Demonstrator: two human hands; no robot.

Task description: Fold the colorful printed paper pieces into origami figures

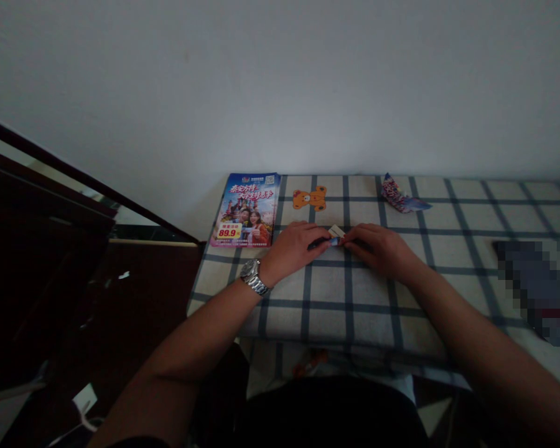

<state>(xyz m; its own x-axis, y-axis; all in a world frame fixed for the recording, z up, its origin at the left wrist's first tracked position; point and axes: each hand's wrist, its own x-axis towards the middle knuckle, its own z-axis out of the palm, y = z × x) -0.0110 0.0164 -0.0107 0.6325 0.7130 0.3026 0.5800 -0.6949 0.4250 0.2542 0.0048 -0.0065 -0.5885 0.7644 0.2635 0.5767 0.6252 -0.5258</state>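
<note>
Pinching a small folded paper piece (336, 235) flat on the tablecloth (336, 298), we find left hand (295, 247) and right hand (377, 247) closed on its ends. We judge it light, thin, easily creased; hold at the edges

Materials and surface finishes on a cloth-covered table.

The tablecloth (354, 298) is woven cloth, matt, pale with a dark checked grid, and lies slightly rumpled at its near edge. The flyer (246, 210) is printed paper with a faintly glossy, smooth coating. The folded slip (336, 234) pinched between the left hand (295, 246) and right hand (377, 246) is thin printed paper, creased flat, white on one face. The folded paper shape (401, 196) is of similar colour-printed paper, sharply creased. The bear cut-out (310, 198) looks flat and matt; its material cannot be told. The wristwatch (253, 277) has a polished metal link band. The wall (280, 81) is smooth, matt, painted.
</note>
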